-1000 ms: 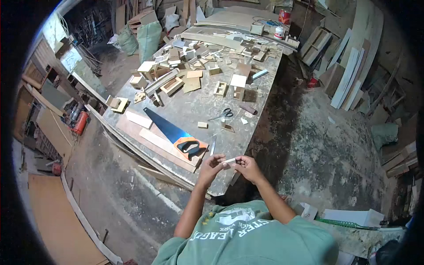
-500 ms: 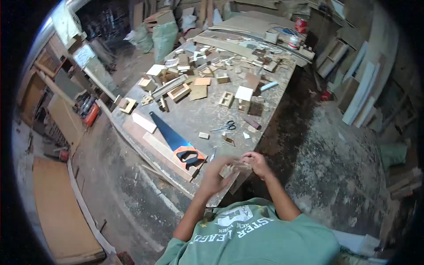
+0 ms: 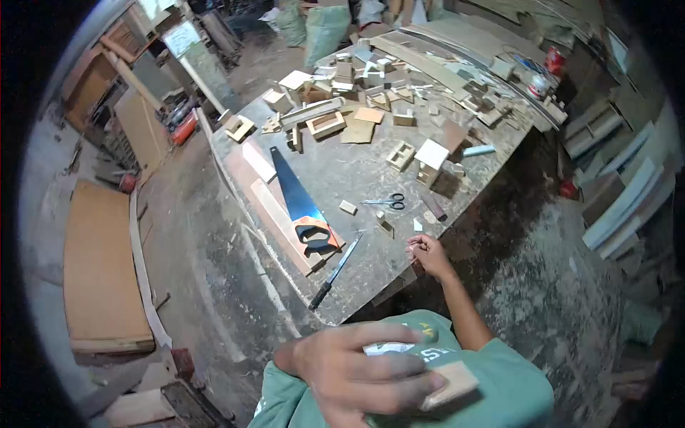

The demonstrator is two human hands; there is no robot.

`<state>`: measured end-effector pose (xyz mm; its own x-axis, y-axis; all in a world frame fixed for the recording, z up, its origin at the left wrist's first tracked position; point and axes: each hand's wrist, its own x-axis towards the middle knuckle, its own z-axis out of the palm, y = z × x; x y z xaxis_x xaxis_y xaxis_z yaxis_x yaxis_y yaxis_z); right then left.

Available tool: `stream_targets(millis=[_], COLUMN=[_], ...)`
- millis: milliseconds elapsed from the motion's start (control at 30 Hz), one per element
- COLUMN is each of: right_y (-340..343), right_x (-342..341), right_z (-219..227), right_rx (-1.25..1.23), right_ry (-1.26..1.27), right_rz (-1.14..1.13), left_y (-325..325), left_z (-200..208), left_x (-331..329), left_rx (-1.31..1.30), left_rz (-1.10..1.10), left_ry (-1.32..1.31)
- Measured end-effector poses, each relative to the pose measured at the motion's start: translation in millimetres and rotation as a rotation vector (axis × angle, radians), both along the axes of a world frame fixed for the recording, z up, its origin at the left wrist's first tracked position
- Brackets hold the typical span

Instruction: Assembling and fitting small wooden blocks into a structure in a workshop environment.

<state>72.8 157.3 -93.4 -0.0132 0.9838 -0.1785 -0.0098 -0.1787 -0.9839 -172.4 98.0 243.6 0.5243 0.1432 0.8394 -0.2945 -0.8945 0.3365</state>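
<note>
Raised close to the camera, in front of my green shirt, my left hand (image 3: 367,367) grips a small flat wooden block (image 3: 451,385) by its edge. At the table's near right edge is my right hand (image 3: 430,257), its fingers curled together; whatever they may hold is too small to make out. Just beyond it lie a white scrap (image 3: 418,225) and a small wooden piece (image 3: 384,225). To the left, a file-like tool (image 3: 335,269) with a black handle rests at the table corner, beside a handsaw (image 3: 300,200) with an orange and black handle.
Dark-handled scissors (image 3: 385,202) and a little wood block (image 3: 347,207) lie mid-table. Long boards (image 3: 275,214) sit under the saw. Small wooden boxes (image 3: 327,124) and offcuts crowd the far half. A white-topped wooden piece (image 3: 432,154) stands at right. Planks (image 3: 628,192) lean beyond the table.
My left hand has come up toward the camera with the wooden block, away from my right hand. The file-like tool now shows fully. The view has shifted, moving the table rightward in the picture.
</note>
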Motion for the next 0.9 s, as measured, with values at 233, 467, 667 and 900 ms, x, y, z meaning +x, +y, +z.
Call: stream_targets(millis=[233,467,667,900], right_y=[45.7,114.9,147.5,160.7], right_x=[22.6,10.9,4.8,-0.3], right_z=[-16.0,-57.1,-79.7,-79.2], right_rx=[-0.113,0.048,0.372,0.429], right_ry=[-0.194,-0.679,-1.117,-1.205], right_rz=[0.121,0.101,0.201,0.100], left_y=[74.2,76.0,72.4,68.7], left_z=[-187.4,-298.6,-304.6,-297.6], left_x=[1.5,-11.6,-8.0,-8.4], left_rx=[-1.143,-1.663,-1.691,-1.729], left_rz=[0.547,0.576,0.566,0.605], left_ry=[-0.115,-0.435,-0.469,-0.450])
